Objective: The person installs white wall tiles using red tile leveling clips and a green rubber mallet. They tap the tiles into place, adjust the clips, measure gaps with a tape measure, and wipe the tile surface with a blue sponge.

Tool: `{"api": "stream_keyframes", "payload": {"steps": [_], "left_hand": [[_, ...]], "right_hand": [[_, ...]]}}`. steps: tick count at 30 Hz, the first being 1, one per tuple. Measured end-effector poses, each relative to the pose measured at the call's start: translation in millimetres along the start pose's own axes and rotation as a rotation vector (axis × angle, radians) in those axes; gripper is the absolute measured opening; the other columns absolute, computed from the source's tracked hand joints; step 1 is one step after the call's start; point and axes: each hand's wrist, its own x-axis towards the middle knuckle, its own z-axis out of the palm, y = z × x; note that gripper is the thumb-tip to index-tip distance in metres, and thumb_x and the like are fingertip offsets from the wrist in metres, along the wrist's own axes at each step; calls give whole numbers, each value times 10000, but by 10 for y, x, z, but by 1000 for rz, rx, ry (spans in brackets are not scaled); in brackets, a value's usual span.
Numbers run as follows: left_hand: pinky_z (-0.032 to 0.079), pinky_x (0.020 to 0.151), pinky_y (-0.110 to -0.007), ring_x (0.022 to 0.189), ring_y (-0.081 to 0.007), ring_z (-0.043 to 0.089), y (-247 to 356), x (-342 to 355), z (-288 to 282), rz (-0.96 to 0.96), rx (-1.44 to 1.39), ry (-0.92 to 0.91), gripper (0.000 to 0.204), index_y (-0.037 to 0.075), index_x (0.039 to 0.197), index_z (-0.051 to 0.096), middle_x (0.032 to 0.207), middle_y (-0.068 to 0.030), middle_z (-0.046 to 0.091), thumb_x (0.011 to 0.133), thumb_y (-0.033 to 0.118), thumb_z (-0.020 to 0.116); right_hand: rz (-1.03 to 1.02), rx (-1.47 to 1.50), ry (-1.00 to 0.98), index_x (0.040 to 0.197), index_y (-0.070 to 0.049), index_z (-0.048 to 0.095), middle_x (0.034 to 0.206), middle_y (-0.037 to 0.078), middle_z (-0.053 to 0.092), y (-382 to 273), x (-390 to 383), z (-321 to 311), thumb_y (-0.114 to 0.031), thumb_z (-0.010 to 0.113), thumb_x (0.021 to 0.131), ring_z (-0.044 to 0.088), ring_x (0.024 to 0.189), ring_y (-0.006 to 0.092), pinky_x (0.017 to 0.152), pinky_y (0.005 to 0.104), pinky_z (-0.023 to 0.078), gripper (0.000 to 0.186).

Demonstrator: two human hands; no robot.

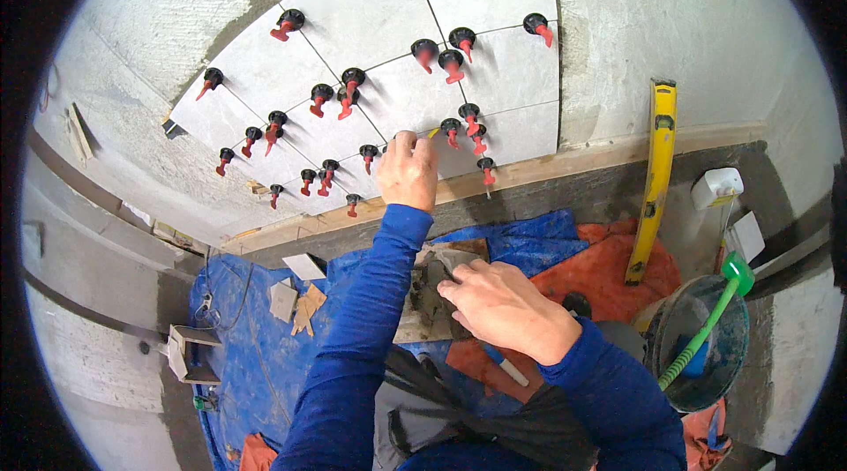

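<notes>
My left hand [408, 173] is raised against the light grey wall tiles [379, 12], its fingers curled. What it grips, if anything, is hidden behind the knuckles; a small yellow bit [433, 131] shows beside them. Around it, red-and-black tile-levelling knobs [368, 156] sit along the tile joints. Lower and to the right, my right hand [507, 305] hovers with bent fingers over a mortar-smeared board [423, 325]. A grey flat piece [454, 259] lies by its fingertips; whether the fingers hold anything is hidden.
A yellow spirit level [654, 180] leans at the right. Near it stands a dark bucket [732, 339] with a green-handled brush [710, 321]. Blue sheeting [247, 365] and orange sheeting [609, 268] cover the floor, with tile offcuts [282, 299] at the left. A wooden batten [609, 153] runs below the tiles.
</notes>
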Motion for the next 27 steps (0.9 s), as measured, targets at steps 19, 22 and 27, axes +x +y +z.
{"api": "stream_keyframes", "payload": {"steps": [19, 22, 27], "left_hand": [[516, 747, -273, 854, -97, 622, 326, -808, -770, -963, -1329, -169, 75, 15, 986, 711, 996, -32, 713, 981, 90, 705], [509, 860, -308, 955, -132, 631, 390, -1061, -788, -1335, -1818, -162, 135, 50, 1097, 663, 1041, -26, 693, 991, 133, 673], [490, 996, -412, 1083, -241, 637, 127, -1210, -853, -1478, -2122, -261, 199, 87, 1170, 631, 1135, -72, 677, 1003, 195, 612]], "right_hand": [[366, 259, 417, 1049, -15, 724, 957, 226, 724, 274, 425, 225, -291, 578, 1017, 692, 923, 418, 793, 522, 549, 314], [506, 475, 320, 1112, -26, 714, 983, 261, 713, 226, 528, 447, -320, 544, 1038, 678, 946, 455, 800, 532, 533, 348], [533, 723, 380, 1017, 16, 705, 928, 239, 714, 167, 655, 709, -273, 626, 1001, 702, 866, 380, 760, 447, 536, 301]]}}
